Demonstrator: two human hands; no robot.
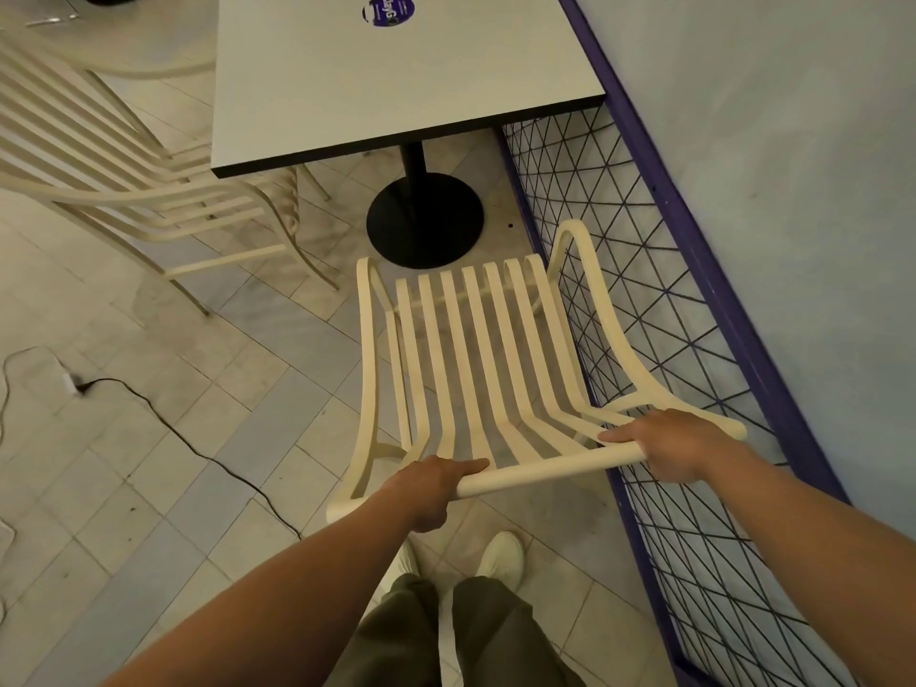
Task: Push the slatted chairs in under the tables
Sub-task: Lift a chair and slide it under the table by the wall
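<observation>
I have both hands on the back rail (pixel 545 469) of the cream slatted chair (pixel 475 349). My left hand (pixel 436 488) is curled round the rail near its left end, and my right hand (pixel 679 443) is wrapped round it near the right end, with the fingers lying over the top. Each hand has a firm hold of the rail and nothing else. The chair stands on the tiled floor (pixel 208 389) facing the white table (pixel 396 76). Its seat is out in the open – the front edge sits near the table's round black base (pixel 425 220), short of the tabletop's near edge. Its right side runs just beside a purple wire-mesh railing (pixel 644 290) along the wall. A second slatted chair (pixel 124 190) stands at the table's left side, partly tucked under it. A black cable (pixel 173 428) trails across the floor to my left, and a round purple sticker (pixel 388 9) sits on the tabletop – its lettering is too small for me to read.
</observation>
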